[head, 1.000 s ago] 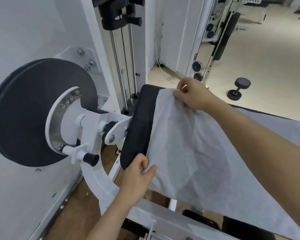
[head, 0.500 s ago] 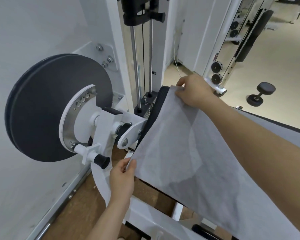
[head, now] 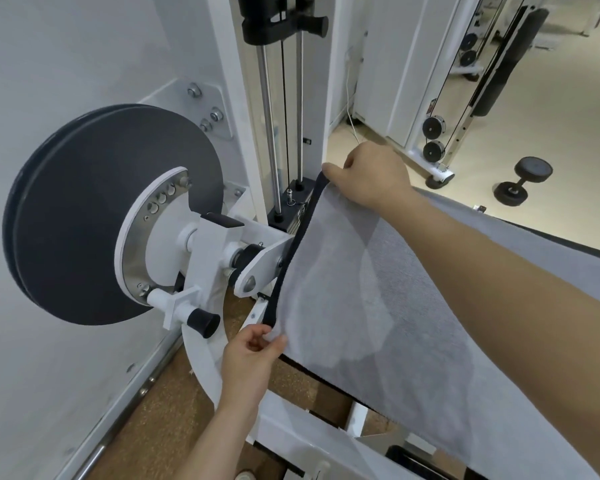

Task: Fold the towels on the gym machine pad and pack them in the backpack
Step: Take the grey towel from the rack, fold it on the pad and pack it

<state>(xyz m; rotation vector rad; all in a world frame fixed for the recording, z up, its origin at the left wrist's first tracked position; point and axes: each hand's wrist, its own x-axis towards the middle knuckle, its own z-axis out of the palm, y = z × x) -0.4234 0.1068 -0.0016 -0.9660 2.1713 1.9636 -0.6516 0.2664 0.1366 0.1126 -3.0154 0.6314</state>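
A thin grey towel [head: 378, 296] lies spread over the black machine pad [head: 293, 251], of which only the left edge shows. My right hand [head: 371, 174] grips the towel's far left corner at the top of the pad. My left hand [head: 250, 355] pinches the near left corner at the pad's lower end. More grey towel [head: 534, 244] stretches to the right under my right forearm. No backpack is in view.
A large dark pulley disc [head: 111, 216] with a white bracket and a black-knobbed pin [head: 201, 322] sits left of the pad. The weight stack's guide rods [head: 274, 133] rise behind. A black dumbbell [head: 522, 180] lies on the beige floor at right. Brown cork flooring is below.
Both hands have drawn the towel's left edge leftward across the pad until only a thin black strip shows. The view shifted closer and to the right.
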